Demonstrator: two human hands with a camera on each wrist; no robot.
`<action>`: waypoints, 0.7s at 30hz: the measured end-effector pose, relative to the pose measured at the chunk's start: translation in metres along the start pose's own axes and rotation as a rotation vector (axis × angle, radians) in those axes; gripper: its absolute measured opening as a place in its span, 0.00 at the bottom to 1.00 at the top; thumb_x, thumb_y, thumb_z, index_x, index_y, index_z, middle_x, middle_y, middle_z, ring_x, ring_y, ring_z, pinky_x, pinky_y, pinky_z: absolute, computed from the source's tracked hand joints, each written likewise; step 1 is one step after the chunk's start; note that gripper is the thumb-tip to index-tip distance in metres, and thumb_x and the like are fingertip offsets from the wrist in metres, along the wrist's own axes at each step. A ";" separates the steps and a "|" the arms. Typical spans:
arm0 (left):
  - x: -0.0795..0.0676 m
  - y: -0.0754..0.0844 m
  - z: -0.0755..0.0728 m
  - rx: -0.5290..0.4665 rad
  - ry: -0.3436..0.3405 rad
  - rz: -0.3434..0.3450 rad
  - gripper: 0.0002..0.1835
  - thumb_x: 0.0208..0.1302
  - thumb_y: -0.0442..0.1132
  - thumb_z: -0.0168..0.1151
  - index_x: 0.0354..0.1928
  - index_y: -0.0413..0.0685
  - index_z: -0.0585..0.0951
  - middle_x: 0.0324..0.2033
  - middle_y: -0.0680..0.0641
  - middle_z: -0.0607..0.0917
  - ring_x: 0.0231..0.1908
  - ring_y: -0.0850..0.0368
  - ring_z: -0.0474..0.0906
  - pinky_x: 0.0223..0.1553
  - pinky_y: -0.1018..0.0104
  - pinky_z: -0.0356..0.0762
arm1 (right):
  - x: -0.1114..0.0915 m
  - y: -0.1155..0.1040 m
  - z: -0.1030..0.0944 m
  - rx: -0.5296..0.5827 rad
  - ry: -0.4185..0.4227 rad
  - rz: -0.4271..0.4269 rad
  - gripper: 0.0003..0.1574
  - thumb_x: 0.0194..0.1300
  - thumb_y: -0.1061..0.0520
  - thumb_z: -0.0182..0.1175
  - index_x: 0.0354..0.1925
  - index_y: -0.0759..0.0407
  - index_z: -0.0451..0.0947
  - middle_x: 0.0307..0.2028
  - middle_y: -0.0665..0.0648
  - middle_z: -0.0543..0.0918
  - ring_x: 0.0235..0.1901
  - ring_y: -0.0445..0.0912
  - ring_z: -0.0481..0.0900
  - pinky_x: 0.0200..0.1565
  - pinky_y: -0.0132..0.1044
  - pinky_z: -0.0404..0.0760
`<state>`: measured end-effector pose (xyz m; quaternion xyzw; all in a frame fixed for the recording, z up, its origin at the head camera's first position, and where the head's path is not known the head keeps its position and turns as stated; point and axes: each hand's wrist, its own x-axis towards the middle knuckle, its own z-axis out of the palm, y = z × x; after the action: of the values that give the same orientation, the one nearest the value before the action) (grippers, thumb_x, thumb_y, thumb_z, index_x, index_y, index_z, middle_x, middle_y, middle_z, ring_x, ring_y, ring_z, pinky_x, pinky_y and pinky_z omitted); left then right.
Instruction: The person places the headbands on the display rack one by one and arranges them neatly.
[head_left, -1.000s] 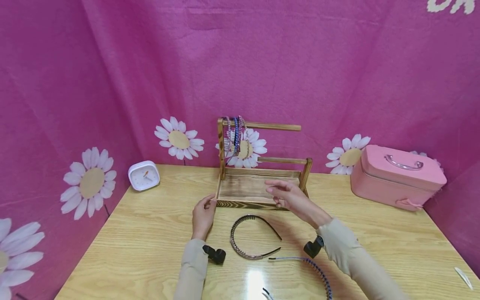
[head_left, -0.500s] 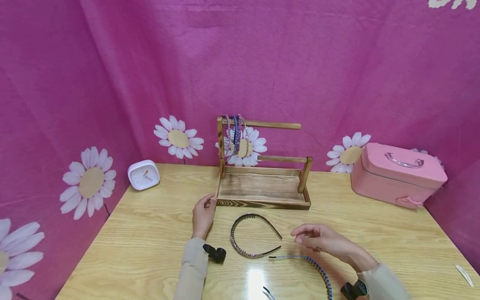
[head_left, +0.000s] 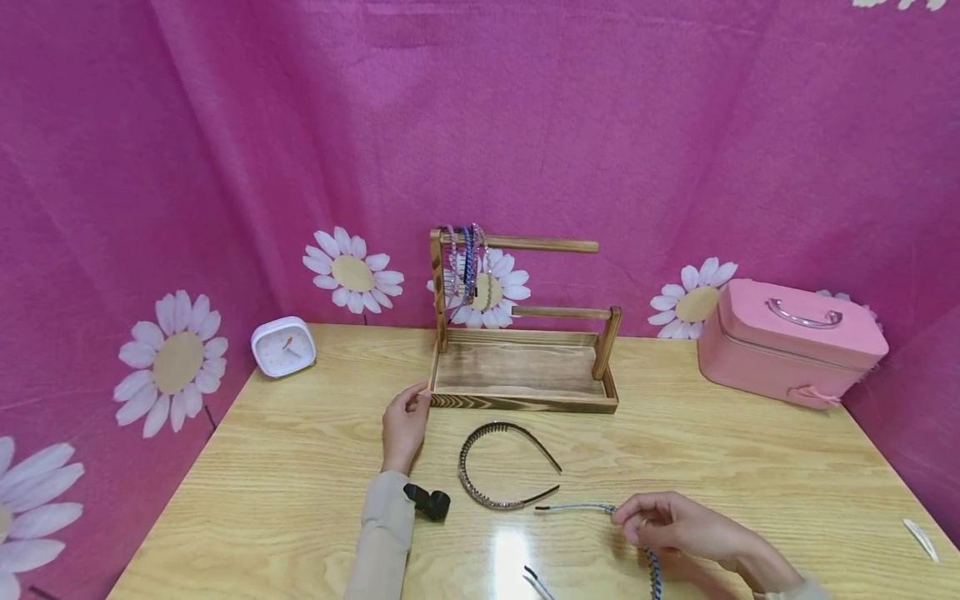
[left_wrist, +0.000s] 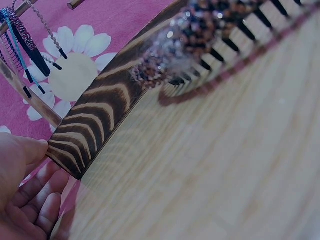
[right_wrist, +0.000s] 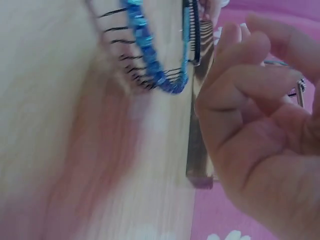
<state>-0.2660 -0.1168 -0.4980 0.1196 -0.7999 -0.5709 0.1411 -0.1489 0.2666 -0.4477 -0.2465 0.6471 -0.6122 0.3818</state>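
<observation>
My left hand [head_left: 405, 423] pinches the front left corner of a wooden headband rack [head_left: 525, 402], thumb and fingers at the tray's edge in the left wrist view. Several beaded headbands [head_left: 469, 265] hang at the left end of its upper bar. A dark toothed headband with sparkly beads [head_left: 501, 504] lies on the table before the rack. My right hand [head_left: 682, 525] hovers over a blue toothed headband [head_left: 655, 575], hiding part of it. In the right wrist view its fingers are loosely bent, apart from the blue beads [right_wrist: 145, 42].
A pink case [head_left: 795, 350] with a metal handle stands at the back right of the wooden table [head_left: 300, 483]. A white clock [head_left: 285, 347] is at the back left. A small white curved piece [head_left: 921, 540] lies by the right edge. A magenta flowered cloth [head_left: 600, 125] hangs behind.
My right hand has moved from over the rack's tray towards the front right, down to the blue headband. The left hand has stayed at the rack's corner.
</observation>
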 end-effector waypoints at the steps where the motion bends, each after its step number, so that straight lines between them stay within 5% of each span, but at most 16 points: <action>1: 0.000 0.000 0.000 -0.001 -0.002 0.000 0.14 0.69 0.39 0.59 0.52 0.44 0.84 0.41 0.41 0.86 0.39 0.51 0.81 0.40 0.65 0.74 | -0.003 0.002 0.000 0.011 -0.010 0.003 0.23 0.73 0.66 0.47 0.56 0.88 0.60 0.43 0.47 0.80 0.37 0.33 0.75 0.36 0.25 0.72; 6: 0.000 0.000 -0.001 0.002 0.000 0.003 0.14 0.68 0.40 0.59 0.52 0.44 0.84 0.41 0.41 0.86 0.40 0.51 0.81 0.41 0.64 0.74 | -0.011 0.009 -0.001 -0.016 -0.021 0.001 0.21 0.67 0.71 0.49 0.54 0.86 0.63 0.41 0.47 0.79 0.36 0.32 0.74 0.41 0.24 0.75; 9: 0.001 0.001 -0.002 0.008 0.006 0.007 0.14 0.68 0.39 0.59 0.52 0.44 0.84 0.40 0.41 0.86 0.39 0.52 0.81 0.40 0.65 0.74 | -0.012 0.012 0.001 -0.087 -0.032 -0.022 0.19 0.60 0.74 0.50 0.50 0.84 0.67 0.33 0.44 0.75 0.29 0.30 0.67 0.30 0.24 0.67; 13: 0.001 0.002 -0.002 0.005 0.011 0.008 0.14 0.68 0.39 0.59 0.51 0.44 0.85 0.40 0.40 0.87 0.39 0.52 0.80 0.40 0.65 0.73 | -0.012 0.014 0.004 -0.190 -0.032 -0.060 0.19 0.51 0.78 0.50 0.44 0.78 0.73 0.22 0.56 0.67 0.27 0.28 0.64 0.23 0.29 0.57; 16: 0.000 0.002 -0.001 0.002 0.006 0.006 0.14 0.68 0.40 0.59 0.51 0.43 0.84 0.41 0.40 0.87 0.39 0.52 0.80 0.41 0.65 0.74 | -0.014 0.015 0.005 -0.243 -0.010 -0.052 0.20 0.49 0.79 0.51 0.42 0.73 0.76 0.25 0.69 0.65 0.28 0.28 0.65 0.23 0.29 0.58; 21: -0.001 0.001 0.000 0.001 0.005 0.012 0.14 0.68 0.39 0.59 0.51 0.43 0.85 0.40 0.40 0.87 0.38 0.54 0.81 0.40 0.65 0.74 | -0.016 0.014 0.007 -0.288 -0.011 -0.022 0.20 0.48 0.78 0.52 0.41 0.70 0.78 0.24 0.69 0.64 0.27 0.27 0.66 0.25 0.25 0.60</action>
<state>-0.2652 -0.1161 -0.4967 0.1163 -0.8004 -0.5696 0.1463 -0.1314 0.2768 -0.4584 -0.3092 0.7234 -0.5159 0.3390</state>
